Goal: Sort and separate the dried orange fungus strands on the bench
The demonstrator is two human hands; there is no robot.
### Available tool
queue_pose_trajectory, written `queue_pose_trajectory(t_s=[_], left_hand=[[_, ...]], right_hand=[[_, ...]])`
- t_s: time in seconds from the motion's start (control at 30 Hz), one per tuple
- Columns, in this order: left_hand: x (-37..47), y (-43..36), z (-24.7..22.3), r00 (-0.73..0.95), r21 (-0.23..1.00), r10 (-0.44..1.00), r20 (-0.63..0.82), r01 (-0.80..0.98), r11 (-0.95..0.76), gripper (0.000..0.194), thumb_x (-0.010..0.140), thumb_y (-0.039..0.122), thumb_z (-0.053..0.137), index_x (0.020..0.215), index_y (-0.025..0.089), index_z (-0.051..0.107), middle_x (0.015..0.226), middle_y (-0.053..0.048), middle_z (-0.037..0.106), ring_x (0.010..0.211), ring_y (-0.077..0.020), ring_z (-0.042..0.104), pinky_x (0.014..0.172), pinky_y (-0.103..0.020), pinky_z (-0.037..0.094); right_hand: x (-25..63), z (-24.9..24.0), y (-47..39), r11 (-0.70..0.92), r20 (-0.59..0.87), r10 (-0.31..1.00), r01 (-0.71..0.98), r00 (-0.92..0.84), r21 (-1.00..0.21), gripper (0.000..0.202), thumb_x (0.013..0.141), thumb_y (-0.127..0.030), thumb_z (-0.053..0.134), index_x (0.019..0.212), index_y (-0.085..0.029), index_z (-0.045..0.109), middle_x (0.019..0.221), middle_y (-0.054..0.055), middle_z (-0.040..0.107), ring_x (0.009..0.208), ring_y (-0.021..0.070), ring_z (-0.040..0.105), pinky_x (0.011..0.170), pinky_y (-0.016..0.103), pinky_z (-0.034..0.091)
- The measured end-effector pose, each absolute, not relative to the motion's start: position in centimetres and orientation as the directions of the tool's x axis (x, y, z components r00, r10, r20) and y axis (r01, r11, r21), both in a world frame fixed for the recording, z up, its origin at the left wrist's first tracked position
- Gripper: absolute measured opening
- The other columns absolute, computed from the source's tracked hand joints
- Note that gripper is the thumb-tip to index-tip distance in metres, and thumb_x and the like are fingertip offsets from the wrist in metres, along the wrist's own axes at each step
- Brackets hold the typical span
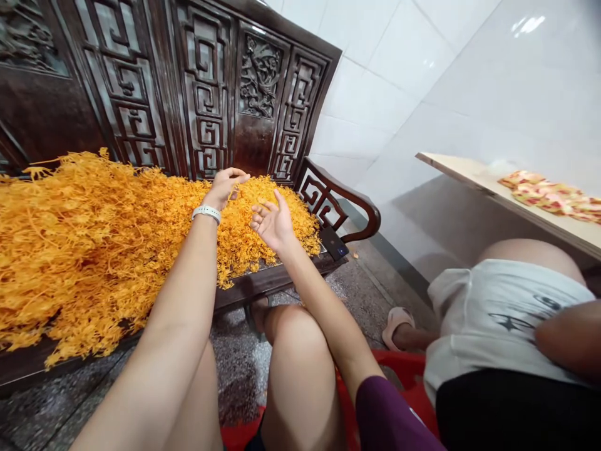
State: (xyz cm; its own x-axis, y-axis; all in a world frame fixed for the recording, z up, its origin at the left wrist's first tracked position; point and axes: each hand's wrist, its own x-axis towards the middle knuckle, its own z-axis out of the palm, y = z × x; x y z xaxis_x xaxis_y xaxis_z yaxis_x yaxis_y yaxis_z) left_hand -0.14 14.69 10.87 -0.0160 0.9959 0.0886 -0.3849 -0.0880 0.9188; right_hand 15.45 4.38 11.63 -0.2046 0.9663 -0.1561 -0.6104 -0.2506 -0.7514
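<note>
A long heap of orange, stringy plastic-looking pieces (117,244) covers the seat of a dark carved wooden bench (253,285). Over the right part of the heap is my left hand (226,188), a pale band on its wrist, its thumb and fingers brought together; what they hold, if anything, is too small to name. Just to its right, my right hand (273,222) is palm up with the fingers apart and slightly curled, and nothing shows in it. A small gap separates the two hands.
A black phone-like object (333,243) rests at the bench's right end, by the curved armrest (370,216). On the right, a person in pale shorts (498,313) sits close by. Behind them a wooden board (469,177) bears red and yellow pieces (554,195).
</note>
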Motion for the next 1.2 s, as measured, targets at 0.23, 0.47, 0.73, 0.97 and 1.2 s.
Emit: queue_pose_trajectory(t_s=[0.23, 0.47, 0.73, 0.97, 1.2], left_hand=[[0.3, 15.1, 10.5, -0.098, 0.968, 0.988, 0.122, -0.210, -0.141, 0.030, 0.065, 0.018, 0.090, 0.085, 0.017, 0.067, 0.065, 0.003, 0.052, 0.047, -0.0067, 0.041, 0.038, -0.018, 0.027], [1.7, 15.7, 9.8, -0.244, 0.947, 0.965, 0.099, -0.273, -0.166, 0.039, 0.068, 0.011, 0.082, 0.100, 0.020, 0.063, 0.055, 0.009, 0.044, 0.042, -0.0080, 0.037, 0.041, -0.021, 0.026], [0.6, 16.9, 9.7, -0.471, 0.933, 0.879, 0.076, -0.277, -0.229, 0.024, 0.073, 0.007, 0.075, 0.084, 0.019, 0.057, 0.057, 0.008, 0.044, 0.044, -0.0066, 0.035, 0.043, -0.021, 0.025], [-4.5, 16.3, 9.6, -0.298, 0.797, 0.955, 0.009, -0.575, -0.187, 0.030, 0.080, 0.016, 0.081, 0.089, 0.022, 0.053, 0.060, 0.011, 0.041, 0.038, -0.0035, 0.030, 0.039, -0.020, 0.020], [-3.4, 14.2, 12.4, 0.112, 0.783, 0.960, 0.256, -0.606, -0.138, 0.035, 0.091, 0.053, 0.079, 0.098, 0.021, 0.065, 0.050, 0.012, 0.026, 0.038, -0.0052, 0.025, 0.038, -0.019, 0.022]], right_hand=[[16.2, 11.1, 4.3, -0.090, -0.036, 0.993, -0.548, -0.109, -0.831, 0.019, 0.089, -0.017, 0.074, 0.087, -0.019, 0.055, 0.081, 0.000, 0.076, 0.053, 0.0044, 0.052, 0.053, 0.016, 0.046], [15.2, 12.0, 3.0, 0.280, 0.293, 0.890, -0.090, -0.349, -0.956, 0.032, 0.087, -0.038, 0.080, 0.083, -0.022, 0.053, 0.070, -0.003, 0.072, 0.043, 0.0067, 0.047, 0.042, 0.021, 0.039], [16.2, 17.3, -2.6, 0.245, 0.112, 0.664, 0.074, -0.739, -0.967, 0.027, 0.090, -0.036, 0.079, 0.091, -0.019, 0.058, 0.074, 0.001, 0.072, 0.054, 0.0101, 0.060, 0.044, 0.020, 0.044], [17.3, 18.6, -2.9, 0.049, 0.179, 0.494, -0.178, -0.851, -0.983, 0.028, 0.086, -0.042, 0.081, 0.090, -0.016, 0.069, 0.084, 0.007, 0.075, 0.061, 0.0114, 0.064, 0.054, 0.023, 0.052], [17.5, 14.9, 2.7, -0.146, 0.010, 0.968, -0.591, -0.252, -0.793, 0.037, 0.097, -0.047, 0.055, 0.110, -0.015, 0.069, 0.098, 0.007, 0.074, 0.068, 0.0094, 0.059, 0.060, 0.021, 0.051]])
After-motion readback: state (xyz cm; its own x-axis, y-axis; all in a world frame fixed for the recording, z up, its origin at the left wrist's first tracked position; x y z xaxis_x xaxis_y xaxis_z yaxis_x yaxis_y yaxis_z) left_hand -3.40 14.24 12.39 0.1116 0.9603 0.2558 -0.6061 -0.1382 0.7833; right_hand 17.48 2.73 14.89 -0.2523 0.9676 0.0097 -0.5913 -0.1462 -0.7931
